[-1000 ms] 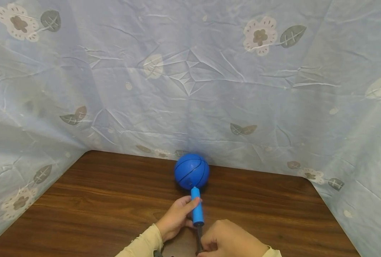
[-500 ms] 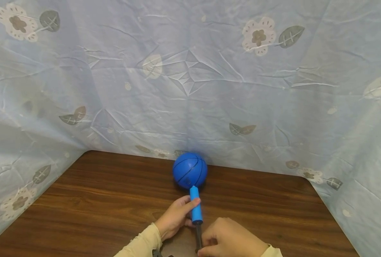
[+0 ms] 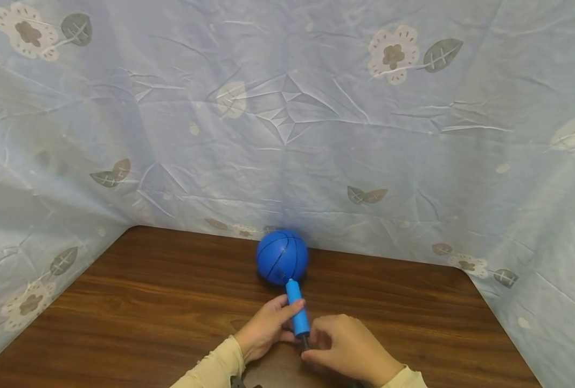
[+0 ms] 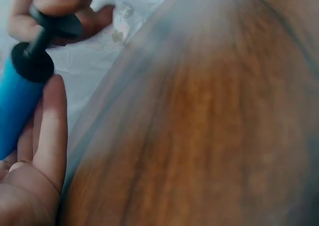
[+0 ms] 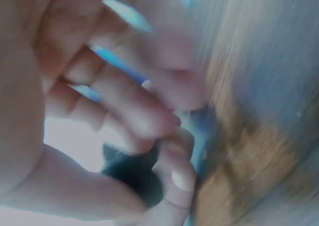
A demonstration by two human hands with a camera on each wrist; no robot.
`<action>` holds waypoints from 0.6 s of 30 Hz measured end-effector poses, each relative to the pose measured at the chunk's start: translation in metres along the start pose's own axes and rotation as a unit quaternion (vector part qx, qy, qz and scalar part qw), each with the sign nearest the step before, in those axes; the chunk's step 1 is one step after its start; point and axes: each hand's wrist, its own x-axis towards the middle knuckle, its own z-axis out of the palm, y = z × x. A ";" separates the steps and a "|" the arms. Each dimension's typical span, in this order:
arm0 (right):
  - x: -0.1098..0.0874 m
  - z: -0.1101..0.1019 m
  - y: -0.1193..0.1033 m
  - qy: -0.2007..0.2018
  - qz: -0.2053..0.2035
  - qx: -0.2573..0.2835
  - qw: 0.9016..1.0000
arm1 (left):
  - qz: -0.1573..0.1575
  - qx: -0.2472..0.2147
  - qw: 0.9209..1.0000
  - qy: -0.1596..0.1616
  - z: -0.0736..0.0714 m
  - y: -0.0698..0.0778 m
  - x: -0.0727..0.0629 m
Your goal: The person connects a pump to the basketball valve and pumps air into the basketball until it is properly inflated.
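A small blue basketball [image 3: 282, 257] rests near the back edge of the table. Against its near side lies the tip of a light-blue hand pump [image 3: 297, 310]; whether a needle enters the ball is too small to tell. My left hand [image 3: 266, 328] grips the pump's barrel, thumb across the top. At the near end, my right hand [image 3: 347, 345] holds the pump's black handle [image 4: 57, 26], its thumb pressed on the end in the left wrist view. Only a short piece of the black rod shows between handle and barrel. The right wrist view is blurred.
The brown wood-grain table [image 3: 171, 291] runs out to both sides of the hands. A pale blue flowered cloth [image 3: 287, 161] hangs behind it and along both sides. A dark object [image 3: 237, 382] shows partly beside the left sleeve at the bottom edge.
My right hand has moved forward and pushed the rod into the barrel, so less of it shows. The ball has shifted slightly left, and the pump is tilted a little more. The left hand keeps its grip.
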 end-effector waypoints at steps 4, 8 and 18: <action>0.000 -0.001 -0.004 0.008 0.032 -0.019 0.999 | 0.010 -0.012 1.000 -0.007 -0.002 -0.002 0.000; 0.001 -0.001 -0.006 0.017 0.080 -0.005 0.997 | 0.015 -0.026 0.999 -0.020 0.001 -0.003 -0.002; 0.002 -0.010 0.002 0.121 0.077 -0.085 0.986 | 0.023 0.005 0.999 -0.030 0.016 0.002 -0.005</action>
